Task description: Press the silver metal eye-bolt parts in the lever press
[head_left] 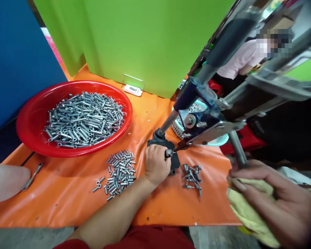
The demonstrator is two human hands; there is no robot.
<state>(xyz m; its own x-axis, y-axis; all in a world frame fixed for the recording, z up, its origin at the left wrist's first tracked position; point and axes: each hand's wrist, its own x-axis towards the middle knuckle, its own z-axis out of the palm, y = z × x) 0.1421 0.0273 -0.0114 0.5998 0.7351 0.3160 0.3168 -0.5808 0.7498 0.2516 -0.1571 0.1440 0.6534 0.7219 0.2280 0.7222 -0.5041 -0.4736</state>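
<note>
My left hand (156, 163) is closed in a pinch on a small metal part (168, 153) that sits on the dark base (175, 161) of a hand press (204, 121). My right hand (269, 197) is wrapped round the press lever (237, 149), gripping it through a yellow cloth (248, 211). A loose pile of short metal sleeves (120, 172) lies just left of my left hand. A smaller heap of metal parts (192, 176) lies to the right of the press base.
A red basin (31, 117) full of metal parts stands at the back left on the orange table cover (67, 193). A pale basket (217, 140) sits behind the press. Green panels (145, 41) wall the back. Another person (243, 58) sits beyond, right.
</note>
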